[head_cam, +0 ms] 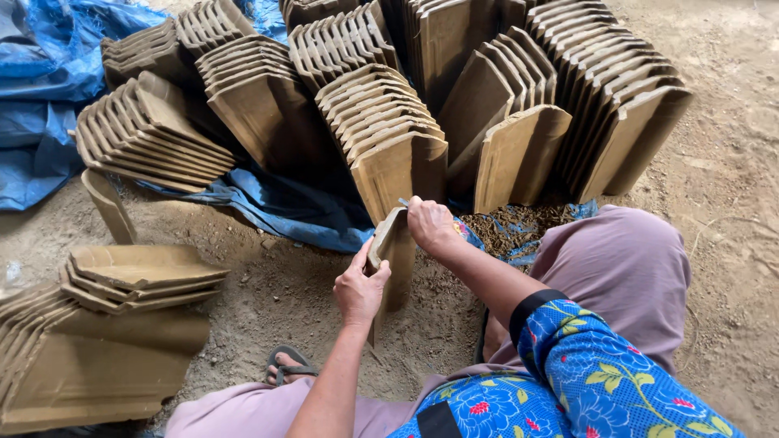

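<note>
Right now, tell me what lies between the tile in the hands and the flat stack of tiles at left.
In the head view, only bare sandy ground lies between the held tile and the flat stack.

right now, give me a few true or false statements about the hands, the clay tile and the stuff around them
1. The left hand holds the clay tile upright by its side edge. True.
2. The right hand rests flat on the ground. False: it is up at the top edge of the tile, closed on a small tool that is too hidden to name.
3. Rows of tiles lean on edge behind the held one. True.
4. The sheet under the rows is red. False: it is blue.
5. A flat pile of tiles lies to the left. True.
6. The person wears boots. False: a sandal shows on the foot.
</note>
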